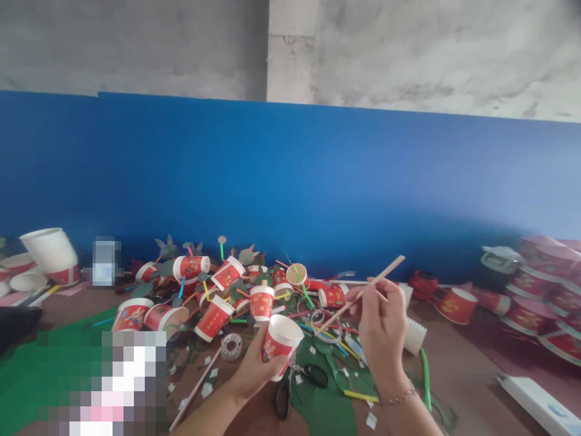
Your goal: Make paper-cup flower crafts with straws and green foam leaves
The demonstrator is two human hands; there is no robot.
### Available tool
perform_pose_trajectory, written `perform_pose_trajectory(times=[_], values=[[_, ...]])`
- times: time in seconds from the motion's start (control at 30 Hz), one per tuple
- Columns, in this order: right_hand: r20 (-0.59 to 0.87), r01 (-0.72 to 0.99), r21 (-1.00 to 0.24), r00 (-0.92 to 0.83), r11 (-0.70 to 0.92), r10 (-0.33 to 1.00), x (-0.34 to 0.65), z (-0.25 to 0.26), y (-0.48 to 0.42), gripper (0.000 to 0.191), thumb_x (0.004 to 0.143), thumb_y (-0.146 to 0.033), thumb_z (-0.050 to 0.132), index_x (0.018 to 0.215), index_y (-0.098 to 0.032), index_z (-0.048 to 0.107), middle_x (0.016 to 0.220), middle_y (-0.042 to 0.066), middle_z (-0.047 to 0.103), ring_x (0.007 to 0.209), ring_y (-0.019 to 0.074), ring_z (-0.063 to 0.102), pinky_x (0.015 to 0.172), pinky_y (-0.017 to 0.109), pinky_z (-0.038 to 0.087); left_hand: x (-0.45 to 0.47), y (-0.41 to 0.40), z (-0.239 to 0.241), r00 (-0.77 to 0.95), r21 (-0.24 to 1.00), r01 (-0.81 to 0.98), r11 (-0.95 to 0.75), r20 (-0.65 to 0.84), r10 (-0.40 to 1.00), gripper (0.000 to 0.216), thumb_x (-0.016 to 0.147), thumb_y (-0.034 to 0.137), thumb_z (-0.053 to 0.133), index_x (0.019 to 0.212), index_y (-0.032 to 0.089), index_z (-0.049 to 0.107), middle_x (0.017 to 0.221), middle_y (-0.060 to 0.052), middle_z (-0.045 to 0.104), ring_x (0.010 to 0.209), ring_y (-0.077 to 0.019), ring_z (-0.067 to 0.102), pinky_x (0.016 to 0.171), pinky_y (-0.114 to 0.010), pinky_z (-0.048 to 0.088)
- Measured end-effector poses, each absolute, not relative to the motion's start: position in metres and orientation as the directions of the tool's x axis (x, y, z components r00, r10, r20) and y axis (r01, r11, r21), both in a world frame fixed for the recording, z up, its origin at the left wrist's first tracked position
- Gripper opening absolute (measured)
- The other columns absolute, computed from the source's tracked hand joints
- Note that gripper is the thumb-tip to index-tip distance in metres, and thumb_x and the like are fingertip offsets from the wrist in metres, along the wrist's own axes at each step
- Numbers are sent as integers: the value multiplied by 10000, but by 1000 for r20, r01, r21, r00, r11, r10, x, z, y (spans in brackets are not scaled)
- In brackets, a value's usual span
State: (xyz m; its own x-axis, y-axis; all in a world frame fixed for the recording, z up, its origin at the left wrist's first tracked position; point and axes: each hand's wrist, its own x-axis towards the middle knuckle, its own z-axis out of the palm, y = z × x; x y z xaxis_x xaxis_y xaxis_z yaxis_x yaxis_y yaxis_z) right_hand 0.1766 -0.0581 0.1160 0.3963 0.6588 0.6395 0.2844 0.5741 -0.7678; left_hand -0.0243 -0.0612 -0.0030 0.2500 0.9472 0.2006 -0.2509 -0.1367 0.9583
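My left hand [255, 368] is wrapped around a red paper cup [280, 344] with a white inside, held tilted above the table. My right hand [380, 327] pinches a thin wooden stick [363, 293] that slants from upper right down to the left, its lower tip close to the cup's rim. Black scissors [299, 381] lie on the table just under the cup. A roll of clear tape [231, 346] rests to the left of my left hand.
A heap of red paper cups [218, 290] with coloured straws and green paper leaves fills the table's middle. Green paper sheets [327, 399] lie at front. Stacked cups [544, 303] stand at right, white cups [49, 254] at left. A blue wall [290, 181] backs the table.
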Motion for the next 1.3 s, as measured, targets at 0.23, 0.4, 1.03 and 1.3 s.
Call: perform_pose_trajectory(times=[0.23,0.4,1.03,1.3], values=[[357,-59,-908,409,415,839,172,99,-37,254,860,-446,521,886,-199,468,620,-43,544,452,80,473,402,177,397,-21,-67,0,382,972,-205,-113,186,905,779,561,580,749,1191,167,549,1052,-108,643,1013,-279,584,906,-392,442],[332,-10,-936,314,352,890,168,90,-33,247,865,-461,499,879,-218,456,670,-21,591,470,110,520,427,226,458,-21,-67,-3,393,968,-209,-135,210,895,832,553,572,760,1242,170,522,1113,-126,625,1039,-296,577,902,-397,447],[853,411,-246,-339,878,398,138,77,-80,304,873,-67,389,1124,-227,452,954,84,673,879,187,649,749,331,548,-26,-60,1,153,944,-283,-172,222,963,651,674,572,669,1172,162,582,1022,-132,667,857,-263,631,750,-383,532],[871,376,-134,-396,917,290,132,80,-81,298,854,-50,395,1113,-179,464,934,96,664,821,184,635,729,324,544,-26,-60,1,70,932,-225,-284,306,949,504,711,510,661,1073,161,624,1009,-102,668,954,-262,605,890,-384,472]])
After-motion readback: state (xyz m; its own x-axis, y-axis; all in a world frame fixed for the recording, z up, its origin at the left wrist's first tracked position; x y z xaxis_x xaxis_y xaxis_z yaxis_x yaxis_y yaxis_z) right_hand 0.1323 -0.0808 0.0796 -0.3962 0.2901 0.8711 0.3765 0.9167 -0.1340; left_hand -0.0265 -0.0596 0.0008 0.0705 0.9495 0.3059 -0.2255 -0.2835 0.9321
